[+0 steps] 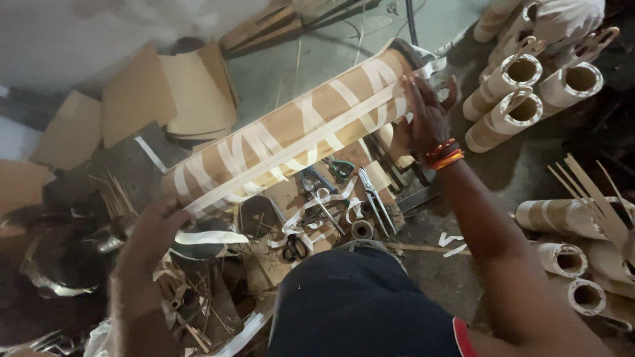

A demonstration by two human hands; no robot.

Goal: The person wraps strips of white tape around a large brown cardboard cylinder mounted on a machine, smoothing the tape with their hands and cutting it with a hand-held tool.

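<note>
Both arms bare to frame edge, no sleeves visible on forearms. Right hand (426, 109): stack of thin bangles (444, 153) at wrist, red and orange, closely packed. Left hand (155, 228): blurred, no ring or band made out, wrist bare. Torso in dark navy garment (357, 304), plain cloth, no print seen. Narrow red trim (465, 337) along garment's edge at right side, near upper arm. No gloves, no watch-like item on either wrist.

One long taped cardboard tube (291, 135), two scissors (296, 248), one pliers (374, 198), two hands (426, 112).
</note>
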